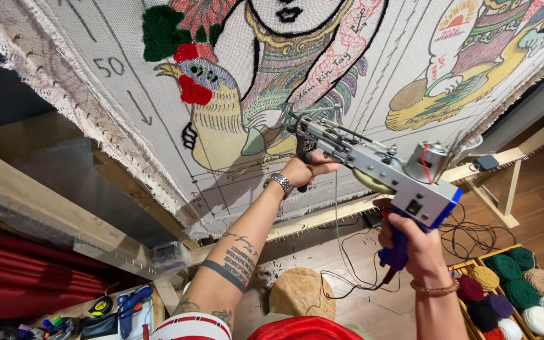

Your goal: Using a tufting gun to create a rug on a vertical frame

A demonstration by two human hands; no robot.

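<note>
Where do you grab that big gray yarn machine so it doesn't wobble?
With two hands, as here. The right hand wraps the blue handle under the back of the tufting gun, coming from below. The left hand grips the black front handle near the needle, also from below. The gun is long and top-heavy, so one grip at each end probably steadies it against the cloth.

Below me the wooden floor (536,201) carries most of it: a round woven stool (301,293), a loose black cable (473,236) coiled near the frame leg (492,204), and yarn scraps (297,252) scattered under the frame. A crate (473,267) of yarn balls (524,289) (green, purple, white, tan) sits at lower right. At lower left, a bench (83,308) holds a tape measure (101,306) and a blue tool (130,305).
</note>
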